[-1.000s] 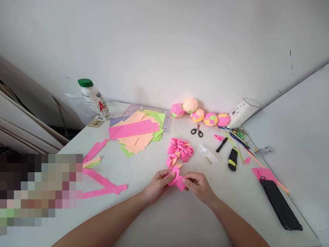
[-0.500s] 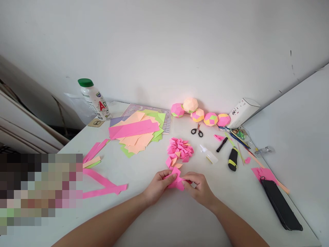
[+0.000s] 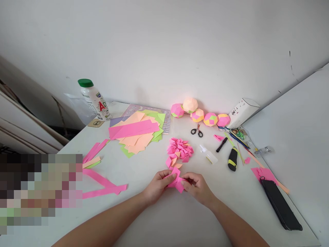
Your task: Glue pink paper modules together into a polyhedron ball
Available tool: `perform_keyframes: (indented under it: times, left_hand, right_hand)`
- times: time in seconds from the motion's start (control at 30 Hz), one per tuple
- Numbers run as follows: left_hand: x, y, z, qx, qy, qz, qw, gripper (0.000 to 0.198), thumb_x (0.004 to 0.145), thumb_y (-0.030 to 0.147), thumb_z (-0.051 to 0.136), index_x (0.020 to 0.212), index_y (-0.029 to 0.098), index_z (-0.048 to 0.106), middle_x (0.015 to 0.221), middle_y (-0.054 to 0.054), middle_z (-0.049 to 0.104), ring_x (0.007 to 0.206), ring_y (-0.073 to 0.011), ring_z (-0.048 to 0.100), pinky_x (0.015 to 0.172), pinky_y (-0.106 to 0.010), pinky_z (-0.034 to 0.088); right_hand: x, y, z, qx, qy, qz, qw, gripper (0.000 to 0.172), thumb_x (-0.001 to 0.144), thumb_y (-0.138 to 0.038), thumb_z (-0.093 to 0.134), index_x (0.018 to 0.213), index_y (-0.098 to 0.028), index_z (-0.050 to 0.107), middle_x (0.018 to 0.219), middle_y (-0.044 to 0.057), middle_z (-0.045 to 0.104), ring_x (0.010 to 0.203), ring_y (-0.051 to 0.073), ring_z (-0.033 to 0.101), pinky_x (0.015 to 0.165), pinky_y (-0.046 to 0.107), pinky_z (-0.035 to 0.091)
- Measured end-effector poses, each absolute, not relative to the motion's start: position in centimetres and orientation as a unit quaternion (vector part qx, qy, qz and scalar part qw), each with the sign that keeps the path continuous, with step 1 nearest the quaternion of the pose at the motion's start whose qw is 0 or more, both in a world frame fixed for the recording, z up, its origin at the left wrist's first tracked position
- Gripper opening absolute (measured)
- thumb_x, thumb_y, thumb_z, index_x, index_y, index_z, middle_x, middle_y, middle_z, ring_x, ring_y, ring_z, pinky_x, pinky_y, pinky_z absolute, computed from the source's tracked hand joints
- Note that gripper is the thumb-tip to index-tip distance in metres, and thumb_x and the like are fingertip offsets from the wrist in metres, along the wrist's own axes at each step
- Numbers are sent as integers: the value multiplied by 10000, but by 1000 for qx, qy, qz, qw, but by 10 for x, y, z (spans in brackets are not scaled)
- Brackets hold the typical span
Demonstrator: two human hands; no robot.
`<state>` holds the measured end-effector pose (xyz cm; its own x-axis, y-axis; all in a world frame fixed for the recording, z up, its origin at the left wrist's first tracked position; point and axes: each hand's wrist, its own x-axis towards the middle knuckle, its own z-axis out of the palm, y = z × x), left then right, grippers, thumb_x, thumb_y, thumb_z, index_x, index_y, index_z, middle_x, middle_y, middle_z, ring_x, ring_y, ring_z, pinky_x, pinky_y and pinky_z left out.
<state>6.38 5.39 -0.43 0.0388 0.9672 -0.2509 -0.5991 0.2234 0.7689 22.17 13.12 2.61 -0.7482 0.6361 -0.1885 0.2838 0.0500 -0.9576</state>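
Between my hands is a pink folded-paper piece [image 3: 175,173] made of joined units with pointed flaps. My left hand [image 3: 161,183] pinches its left side, thumb on top. On its right side, the fingers of my right hand [image 3: 196,185] are closed on a flap; the fingertips partly hide that flap. Just beyond the piece lies a pile of small folded pink paper units [image 3: 180,149], a few peach ones among them. A clear glue bottle [image 3: 209,155] rests on its side to the right of the pile.
Finished paper balls [image 3: 210,119] line the wall behind small scissors [image 3: 197,131]. Stacked coloured paper [image 3: 137,137] and a white bottle [image 3: 94,101] are at the back left. Pink strips [image 3: 108,188] lie left. A black marker [image 3: 221,144], a cutter [image 3: 232,159] and a black phone-like case [image 3: 281,204] are right.
My right hand has shifted slightly at the flap, and the lower flap of the pink piece now points a little further down. My left hand keeps its grip.
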Motion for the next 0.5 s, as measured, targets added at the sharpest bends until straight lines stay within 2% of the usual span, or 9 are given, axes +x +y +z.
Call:
perform_keyframes:
  times: [0.2, 0.33, 0.5]
  left_hand:
    - [64, 53, 1, 260, 367, 577, 682, 285, 786, 411, 624, 683, 145, 626, 660, -20, 610, 658, -157, 565, 703, -304, 438]
    - [64, 52, 9, 291, 345, 569, 688, 302, 816, 425, 579, 707, 149, 636, 705, -57, 663, 709, -201, 615, 744, -349, 450]
    - [65, 52, 11, 303, 338, 566, 688, 301, 830, 419, 561, 706, 155, 634, 717, -60, 673, 750, -226, 641, 736, -351, 459]
  right_hand:
    - [222, 131, 22, -326, -693, 627, 143, 250, 825, -362, 571, 681, -159, 595, 594, -18, 510, 546, 99, 441, 514, 236, 369]
    - [222, 131, 20, -328, -655, 665, 147, 248, 813, -355, 591, 664, -159, 562, 584, -26, 513, 538, 97, 465, 531, 243, 400]
    - [220, 131, 23, -341, -624, 688, 145, 261, 790, -357, 619, 633, -158, 555, 589, -21, 540, 541, 102, 492, 535, 246, 417]
